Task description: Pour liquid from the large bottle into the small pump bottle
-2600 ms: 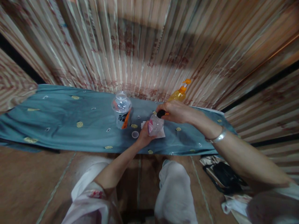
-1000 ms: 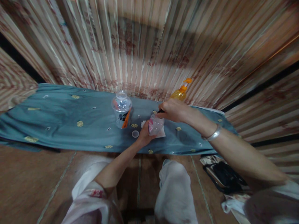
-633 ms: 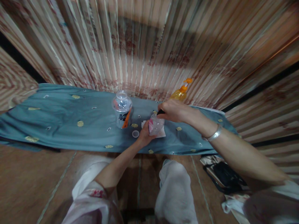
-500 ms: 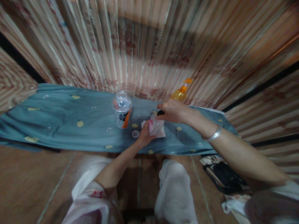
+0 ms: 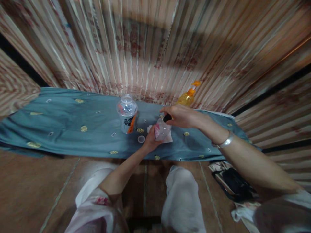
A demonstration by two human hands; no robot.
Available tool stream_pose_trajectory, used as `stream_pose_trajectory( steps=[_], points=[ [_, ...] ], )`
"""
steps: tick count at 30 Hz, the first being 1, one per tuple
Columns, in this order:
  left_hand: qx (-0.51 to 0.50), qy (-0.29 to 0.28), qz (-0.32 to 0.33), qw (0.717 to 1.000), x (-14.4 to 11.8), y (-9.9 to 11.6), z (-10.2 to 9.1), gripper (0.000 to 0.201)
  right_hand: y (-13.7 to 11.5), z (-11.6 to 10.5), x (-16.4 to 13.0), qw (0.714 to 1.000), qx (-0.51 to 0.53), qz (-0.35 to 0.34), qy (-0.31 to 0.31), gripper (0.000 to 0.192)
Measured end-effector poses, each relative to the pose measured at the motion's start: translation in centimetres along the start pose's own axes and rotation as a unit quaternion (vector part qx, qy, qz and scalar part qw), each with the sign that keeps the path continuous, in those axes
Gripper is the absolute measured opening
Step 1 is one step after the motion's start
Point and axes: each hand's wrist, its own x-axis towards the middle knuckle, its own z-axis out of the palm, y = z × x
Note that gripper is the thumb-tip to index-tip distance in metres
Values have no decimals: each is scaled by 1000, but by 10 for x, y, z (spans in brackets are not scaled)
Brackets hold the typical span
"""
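Observation:
My left hand [image 5: 151,141] is closed around the side of a small clear bottle [image 5: 163,130] with a pink-marked label. Over its top, my right hand [image 5: 182,116] has thumb and fingers closed on a black cap [image 5: 167,117]; whether the cap is still seated on the neck cannot be made out. A white paper [image 5: 168,138] lies beneath the bottle. To the left of my left hand is a small round clear lid [image 5: 141,139]. Farther left stands a large clear plastic bottle [image 5: 127,115], uncapped, with a black and orange label.
Behind my right hand stands a yellow pump bottle [image 5: 186,97] with an orange head. A teal patterned cloth [image 5: 65,126] covers the narrow table. Pleated curtains [image 5: 145,48] hang behind it. A black bag [image 5: 233,181] sits on the floor at the right.
My right-hand fingers have shifted slightly about the black cap, and more of the cap shows. The left hand and the bottle are almost unmoved.

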Motion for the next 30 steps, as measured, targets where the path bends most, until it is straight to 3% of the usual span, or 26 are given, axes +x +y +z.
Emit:
stream_pose_trajectory(
  steps=[3,6,10,14,17,21,25,30],
  points=[
    [5,7,-2,1000,-1,2,0,56,-1,2,0,999,-19,27,3,36],
    [7,6,-2,1000,-1,4,-1,55,-1,3,-1,999,-24,42,19,42],
    [3,3,3,1000,-1,5,-1,55,0,4,-3,1000,13,4,18,54],
    [0,3,7,1000,0,5,-1,55,-2,5,-4,999,-17,37,15,35],
    [-3,1,10,1000,0,5,0,56,-2,7,-5,998,-24,50,38,42],
    [-9,-4,11,1000,0,4,0,58,2,8,-5,998,34,1,44,54],
    [-16,-5,10,1000,1,-1,0,64,-1,9,-2,999,0,18,28,34],
    [-27,-7,17,999,2,-6,0,73,-3,9,-4,998,-14,27,58,43]
  ],
)
